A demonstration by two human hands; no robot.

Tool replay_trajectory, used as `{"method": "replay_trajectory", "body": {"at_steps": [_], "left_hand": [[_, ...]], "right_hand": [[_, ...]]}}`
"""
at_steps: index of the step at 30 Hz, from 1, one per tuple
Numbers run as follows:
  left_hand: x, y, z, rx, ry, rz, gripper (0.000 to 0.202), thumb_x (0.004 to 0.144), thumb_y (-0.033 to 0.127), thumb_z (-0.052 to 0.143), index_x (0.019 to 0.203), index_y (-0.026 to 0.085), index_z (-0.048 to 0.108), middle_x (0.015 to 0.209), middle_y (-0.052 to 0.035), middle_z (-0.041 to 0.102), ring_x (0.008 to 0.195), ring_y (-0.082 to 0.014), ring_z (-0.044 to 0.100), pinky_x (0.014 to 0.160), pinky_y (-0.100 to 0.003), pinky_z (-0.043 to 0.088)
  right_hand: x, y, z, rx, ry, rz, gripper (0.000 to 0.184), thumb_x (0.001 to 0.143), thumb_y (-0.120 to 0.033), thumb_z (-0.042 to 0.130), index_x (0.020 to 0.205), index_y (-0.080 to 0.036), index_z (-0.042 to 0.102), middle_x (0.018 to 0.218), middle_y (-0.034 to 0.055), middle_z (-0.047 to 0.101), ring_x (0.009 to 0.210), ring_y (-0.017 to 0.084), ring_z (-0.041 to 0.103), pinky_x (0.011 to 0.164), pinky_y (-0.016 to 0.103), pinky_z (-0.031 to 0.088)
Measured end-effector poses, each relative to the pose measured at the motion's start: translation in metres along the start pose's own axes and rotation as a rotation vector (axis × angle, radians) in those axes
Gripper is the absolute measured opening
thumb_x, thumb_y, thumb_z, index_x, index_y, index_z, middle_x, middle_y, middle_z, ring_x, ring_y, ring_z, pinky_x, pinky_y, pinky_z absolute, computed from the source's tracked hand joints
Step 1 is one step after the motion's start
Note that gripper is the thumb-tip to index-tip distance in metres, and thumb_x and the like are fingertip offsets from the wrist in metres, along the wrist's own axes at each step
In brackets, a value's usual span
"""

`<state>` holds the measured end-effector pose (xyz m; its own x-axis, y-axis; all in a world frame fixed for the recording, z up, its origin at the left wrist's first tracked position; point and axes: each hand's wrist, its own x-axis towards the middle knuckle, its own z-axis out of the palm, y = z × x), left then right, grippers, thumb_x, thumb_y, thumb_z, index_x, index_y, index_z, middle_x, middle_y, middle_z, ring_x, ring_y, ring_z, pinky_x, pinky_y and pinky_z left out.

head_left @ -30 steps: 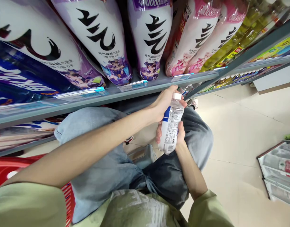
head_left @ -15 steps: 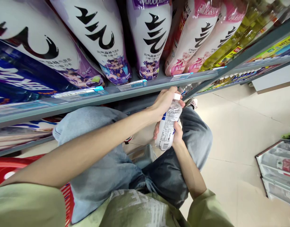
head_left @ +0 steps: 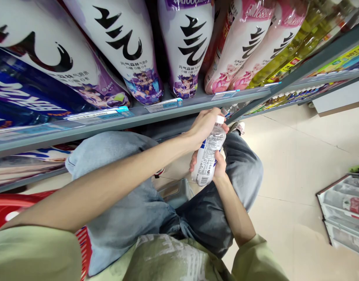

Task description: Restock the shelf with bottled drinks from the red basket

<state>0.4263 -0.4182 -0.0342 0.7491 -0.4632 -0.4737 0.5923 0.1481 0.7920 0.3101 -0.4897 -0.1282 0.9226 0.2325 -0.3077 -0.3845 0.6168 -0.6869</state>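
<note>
A clear plastic bottle point(head_left: 207, 160) with a white cap and a white and blue label tilts in front of my knees, its printed back label and barcode facing me. My right hand point(head_left: 220, 166) is wrapped round its lower half, fingertips showing on the far left side. Behind the neck, my left hand point(head_left: 204, 125) closes round the upper part, with fingertips visible just right of the cap. Most of the left fingers are hidden by the bottle. Both hands are just below the edge of a shelf point(head_left: 197, 105).
On the shelf stand large purple-and-white bottles point(head_left: 183, 50), pink bottles point(head_left: 226, 58) and blue bottles point(head_left: 24, 93). A red basket point(head_left: 84, 249) is at my left side. Wrapped bottle packs point(head_left: 345, 203) lie on the tiled floor point(head_left: 287, 168) at right. A grey object point(head_left: 177, 193) sits between my legs.
</note>
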Motion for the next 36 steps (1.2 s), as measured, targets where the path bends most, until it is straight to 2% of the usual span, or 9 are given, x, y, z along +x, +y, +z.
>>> {"method": "replay_trajectory", "body": {"at_steps": [9, 16, 20, 24, 36], "left_hand": [[-0.0007, 0.0012, 0.0007, 0.025, -0.005, 0.002, 0.017, 0.09, 0.03, 0.05, 0.08, 0.018, 0.058, 0.06, -0.0052, 0.069, 0.044, -0.0135, 0.053, 0.044, -0.023, 0.039], [0.0, 0.0006, 0.0007, 0.041, -0.004, -0.005, 0.018, 0.09, 0.029, 0.048, 0.08, 0.019, 0.058, 0.061, -0.0051, 0.07, 0.044, -0.0136, 0.052, 0.046, -0.024, 0.038], [0.0002, 0.0006, 0.0003, 0.04, -0.005, -0.003, 0.018, 0.09, 0.029, 0.047, 0.08, 0.019, 0.058, 0.061, -0.0053, 0.07, 0.044, -0.0137, 0.052, 0.046, -0.024, 0.038], [-0.0002, 0.0012, 0.0002, 0.043, -0.006, -0.015, 0.017, 0.089, 0.029, 0.049, 0.081, 0.018, 0.058, 0.062, -0.0052, 0.07, 0.044, -0.0134, 0.052, 0.046, -0.025, 0.038], [-0.0014, 0.0023, 0.001, 0.051, -0.003, -0.017, 0.017, 0.089, 0.028, 0.047, 0.08, 0.019, 0.058, 0.063, -0.0043, 0.07, 0.044, -0.0134, 0.053, 0.045, -0.024, 0.039]], "right_hand": [[0.0015, 0.0034, -0.0042, 0.04, -0.032, -0.016, 0.064, 0.066, -0.075, 0.07, 0.095, -0.02, 0.059, 0.072, 0.0055, 0.069, 0.059, 0.027, 0.069, 0.059, 0.045, 0.061], [0.002, 0.0042, -0.0046, 0.043, -0.051, -0.024, 0.065, 0.067, -0.076, 0.071, 0.096, -0.019, 0.061, 0.073, 0.0064, 0.07, 0.06, 0.028, 0.07, 0.056, 0.045, 0.06], [0.0019, 0.0043, -0.0052, 0.044, -0.05, -0.035, 0.062, 0.068, -0.075, 0.071, 0.093, -0.019, 0.062, 0.073, 0.0061, 0.07, 0.065, 0.029, 0.071, 0.059, 0.045, 0.061], [0.002, 0.0041, -0.0053, 0.057, -0.069, -0.034, 0.064, 0.068, -0.076, 0.072, 0.093, -0.018, 0.063, 0.073, 0.0067, 0.07, 0.061, 0.028, 0.07, 0.057, 0.045, 0.06], [0.0011, 0.0031, -0.0035, 0.043, -0.055, 0.002, 0.064, 0.067, -0.076, 0.069, 0.095, -0.019, 0.059, 0.073, 0.0064, 0.07, 0.06, 0.028, 0.07, 0.055, 0.044, 0.059]]}}
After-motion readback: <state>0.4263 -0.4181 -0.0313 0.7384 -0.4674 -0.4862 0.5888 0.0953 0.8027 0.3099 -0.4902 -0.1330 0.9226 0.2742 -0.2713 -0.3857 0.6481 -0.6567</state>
